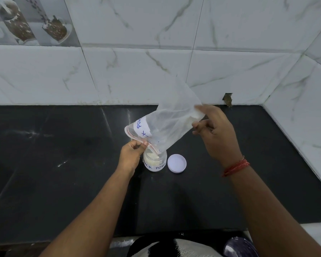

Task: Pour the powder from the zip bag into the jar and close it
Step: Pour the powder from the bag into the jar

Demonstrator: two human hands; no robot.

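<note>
A clear zip bag (171, 119) with a handwritten white label hangs tilted, its red-striped mouth pointing down over the open jar (154, 162). My left hand (131, 153) pinches the bag's mouth right beside the jar's rim. My right hand (214, 131) holds the bag's raised bottom corner, higher and to the right. The small clear jar carries a label and holds pale powder. Some powder clings inside the bag near its mouth. The white round lid (176, 163) lies flat on the counter just right of the jar.
Everything stands on a black stone counter (63, 164) that meets white marble-patterned wall tiles at the back and on the right. A chipped hole (228, 99) shows in the back wall's base. A dark purple object (239, 247) sits below the counter's front edge.
</note>
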